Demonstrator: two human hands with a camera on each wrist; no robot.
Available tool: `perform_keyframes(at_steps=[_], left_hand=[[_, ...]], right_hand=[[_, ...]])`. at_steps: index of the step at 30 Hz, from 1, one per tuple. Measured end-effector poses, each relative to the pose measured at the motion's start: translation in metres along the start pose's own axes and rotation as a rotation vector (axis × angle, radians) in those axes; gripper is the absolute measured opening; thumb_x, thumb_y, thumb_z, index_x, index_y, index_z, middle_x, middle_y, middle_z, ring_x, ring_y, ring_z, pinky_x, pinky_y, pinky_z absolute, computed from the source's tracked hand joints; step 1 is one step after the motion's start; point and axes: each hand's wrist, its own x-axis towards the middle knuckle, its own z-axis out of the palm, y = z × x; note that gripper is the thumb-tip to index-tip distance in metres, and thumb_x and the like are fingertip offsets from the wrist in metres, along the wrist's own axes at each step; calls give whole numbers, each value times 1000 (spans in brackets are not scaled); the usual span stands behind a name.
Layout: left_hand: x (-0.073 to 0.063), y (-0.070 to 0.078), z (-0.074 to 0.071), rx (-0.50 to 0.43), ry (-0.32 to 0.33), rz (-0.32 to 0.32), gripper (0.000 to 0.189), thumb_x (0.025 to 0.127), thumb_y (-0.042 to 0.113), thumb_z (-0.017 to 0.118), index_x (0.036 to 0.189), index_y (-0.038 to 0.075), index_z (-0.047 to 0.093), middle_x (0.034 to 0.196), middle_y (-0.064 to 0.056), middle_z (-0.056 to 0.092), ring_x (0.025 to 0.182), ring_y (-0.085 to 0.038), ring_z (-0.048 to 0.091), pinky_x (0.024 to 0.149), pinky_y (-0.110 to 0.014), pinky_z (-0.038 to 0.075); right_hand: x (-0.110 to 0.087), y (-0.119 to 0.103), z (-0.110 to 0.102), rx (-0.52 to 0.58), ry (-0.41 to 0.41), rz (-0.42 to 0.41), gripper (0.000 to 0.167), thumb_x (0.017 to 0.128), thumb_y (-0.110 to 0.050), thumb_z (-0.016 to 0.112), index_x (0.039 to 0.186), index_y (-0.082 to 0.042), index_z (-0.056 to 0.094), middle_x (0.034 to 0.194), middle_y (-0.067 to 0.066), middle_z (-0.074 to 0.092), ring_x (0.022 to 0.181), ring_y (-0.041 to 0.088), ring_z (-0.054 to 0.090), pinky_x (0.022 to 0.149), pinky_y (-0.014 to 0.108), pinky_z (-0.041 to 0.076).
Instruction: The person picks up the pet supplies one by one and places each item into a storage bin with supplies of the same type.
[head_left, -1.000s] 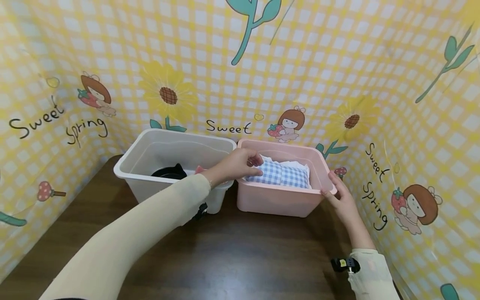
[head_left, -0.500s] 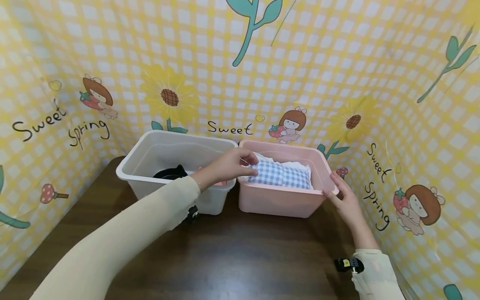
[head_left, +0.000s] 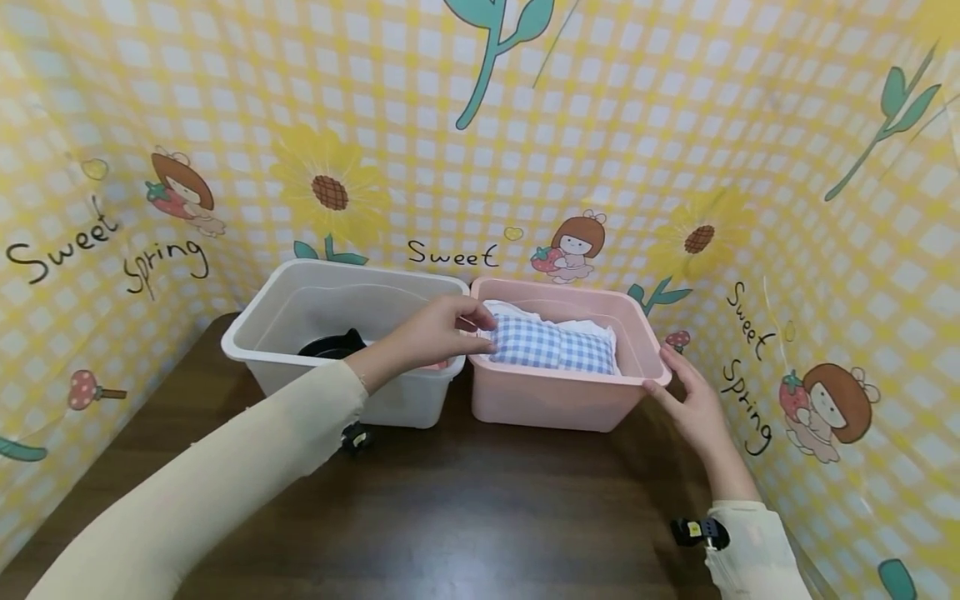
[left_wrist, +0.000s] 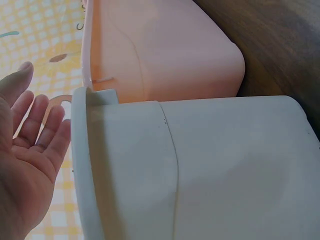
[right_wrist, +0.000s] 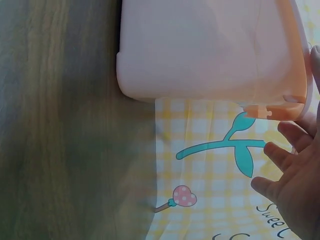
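My left hand hovers above the place where the grey-white bin and the pink bin meet. Its fingers are loosely bent, with nothing between them in the left wrist view. Just beyond its fingertips, inside the pink bin, lies a blue-and-white checked cushion with a white ruffled edge. At the pink bin's right front corner, my right hand holds the rim between thumb and forefinger. The other fingers stand off from the bin in the right wrist view.
A black rounded thing lies in the grey-white bin, beside a pink item mostly hidden by my left hand. Both bins stand on a dark wooden table. Yellow checked cloth encloses the back and sides.
My left hand has drawn back to the left, away from the cushion. The right hand has stayed at the pink bin's corner, and both bins stand where they were.
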Motion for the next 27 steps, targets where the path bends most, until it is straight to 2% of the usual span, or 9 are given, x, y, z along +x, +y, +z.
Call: perform_keyframes(at_steps=[3, 9, 15, 21, 27], left_hand=[[-9, 2, -3, 14, 1, -3, 26, 86, 20, 85, 107, 12, 73, 112, -6, 71, 113, -32, 67, 102, -42, 53], [-26, 5, -8, 42, 3, 1, 28, 86, 23, 86, 109, 15, 73, 113, -5, 71, 110, -29, 67, 100, -42, 55], [-45, 6, -16, 8, 26, 13, 29, 86, 22, 85, 112, 14, 73, 112, -5, 71, 108, -28, 68, 96, -48, 57], [-69, 5, -27, 9, 88, 2, 22, 87, 21, 84, 106, 19, 74, 106, -1, 72, 103, -24, 69, 93, -43, 58], [-88, -3, -34, 13, 126, 8, 21, 89, 30, 83, 106, 23, 74, 105, 5, 73, 99, -17, 69, 91, -39, 58]], right_hand=[[-3, 0, -1, -8, 3, -10, 68, 96, -29, 74, 154, -7, 45, 160, 18, 40, 149, 46, 33, 116, 68, 26], [-8, -2, -4, -24, 11, -2, 71, 96, -32, 74, 155, -9, 44, 160, 16, 41, 149, 44, 34, 116, 68, 28], [-15, -4, -6, -64, 32, -33, 73, 93, -31, 77, 154, -9, 45, 160, 17, 42, 147, 45, 37, 114, 68, 30], [-18, -8, -4, -106, 16, -10, 75, 94, -36, 76, 156, -10, 42, 160, 22, 40, 145, 49, 36, 111, 71, 31], [-20, -10, -3, -125, 18, 2, 76, 94, -38, 75, 156, -9, 42, 160, 23, 39, 145, 50, 36, 110, 72, 32]])
